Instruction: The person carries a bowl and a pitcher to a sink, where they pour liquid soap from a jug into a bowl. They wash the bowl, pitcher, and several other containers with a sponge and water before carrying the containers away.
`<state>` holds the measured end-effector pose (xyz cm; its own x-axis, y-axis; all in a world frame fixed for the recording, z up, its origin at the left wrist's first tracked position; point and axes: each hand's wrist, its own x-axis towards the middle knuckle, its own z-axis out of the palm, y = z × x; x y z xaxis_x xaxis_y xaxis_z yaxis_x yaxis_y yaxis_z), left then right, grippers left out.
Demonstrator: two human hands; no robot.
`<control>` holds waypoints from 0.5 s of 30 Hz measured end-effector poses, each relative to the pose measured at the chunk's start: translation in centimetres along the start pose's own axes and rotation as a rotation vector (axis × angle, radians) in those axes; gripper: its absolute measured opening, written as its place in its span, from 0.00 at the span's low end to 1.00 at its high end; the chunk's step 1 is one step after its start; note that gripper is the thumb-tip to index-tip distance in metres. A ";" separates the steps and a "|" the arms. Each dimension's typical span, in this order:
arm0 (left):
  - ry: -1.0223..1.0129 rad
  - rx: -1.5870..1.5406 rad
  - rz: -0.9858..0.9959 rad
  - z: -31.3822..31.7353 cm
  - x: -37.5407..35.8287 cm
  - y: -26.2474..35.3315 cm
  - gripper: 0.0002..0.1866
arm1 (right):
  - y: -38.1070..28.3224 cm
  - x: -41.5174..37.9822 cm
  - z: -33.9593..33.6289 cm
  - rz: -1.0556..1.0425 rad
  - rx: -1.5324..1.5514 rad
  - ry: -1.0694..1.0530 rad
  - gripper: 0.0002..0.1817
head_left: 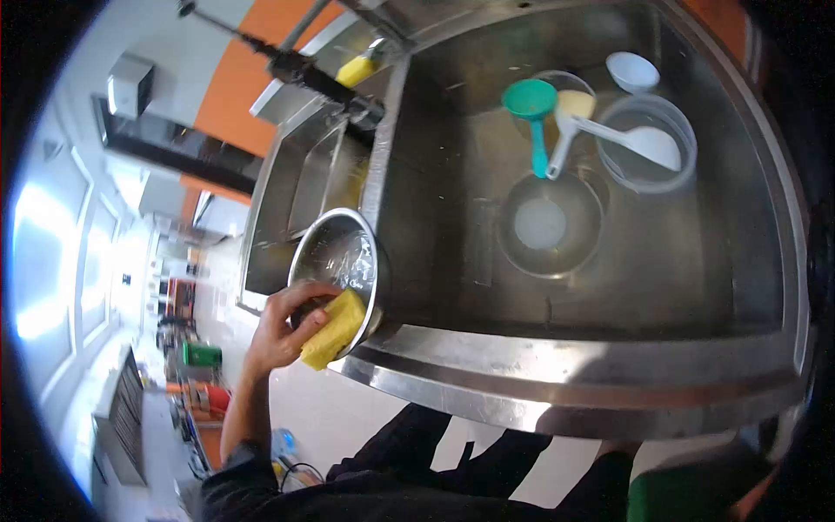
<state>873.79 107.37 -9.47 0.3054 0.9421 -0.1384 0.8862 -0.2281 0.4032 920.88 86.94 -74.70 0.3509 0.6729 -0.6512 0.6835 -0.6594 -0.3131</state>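
My left hand [287,326] reaches in from the lower left, closed on a yellow sponge [335,329]. The sponge lies against the near rim of a round metal bowl [352,252], and some of my fingertips are hidden behind it, at the bowl's inside. Tilted, with its wet, shiny inside showing, the bowl is at the left front corner of the large sink basin [435,261]. What supports it underneath cannot be seen. My right hand does not show.
Inside the basin are a green ladle [531,100], a white ladle [652,146] on a clear plastic tub [617,170], a small white bowl [632,71] and a round metal bowl [578,248]. A smaller sink basin [304,174] adjoins at left, below a black spray hose [322,83].
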 end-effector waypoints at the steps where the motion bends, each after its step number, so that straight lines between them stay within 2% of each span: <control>1: -0.157 0.005 0.057 0.0 0.8 0.1 0.20 | 0.6 1.0 0.1 0.000 -0.015 -0.015 0.18; 6: -0.190 0.242 0.109 0.5 3.5 1.4 0.22 | 2.0 2.0 -0.4 0.010 -0.007 -0.034 0.18; 8: -0.300 0.329 0.046 0.2 4.5 1.7 0.21 | 1.7 1.3 -0.4 -0.006 0.025 -0.048 0.19; 9: -0.299 0.322 0.054 0.2 4.8 2.1 0.21 | 0.9 0.7 -0.3 -0.019 0.060 -0.053 0.19; 11: -0.347 0.399 -0.116 0.6 5.5 2.7 0.19 | 0.7 -0.5 -1.4 -0.043 0.112 -0.046 0.19; 12: -0.359 0.373 -0.100 0.9 5.7 1.8 0.19 | 0.4 -1.4 -1.3 -0.062 0.159 -0.043 0.19; 15: -0.049 0.420 0.200 2.4 5.1 -1.5 0.17 | -0.6 -7.4 0.4 -0.062 0.323 -0.051 0.20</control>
<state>874.91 111.92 -12.99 0.4918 0.8590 -0.1422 0.8694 -0.4934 0.0267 917.60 82.23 -69.93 0.2767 0.7030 -0.6552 0.4617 -0.6952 -0.5509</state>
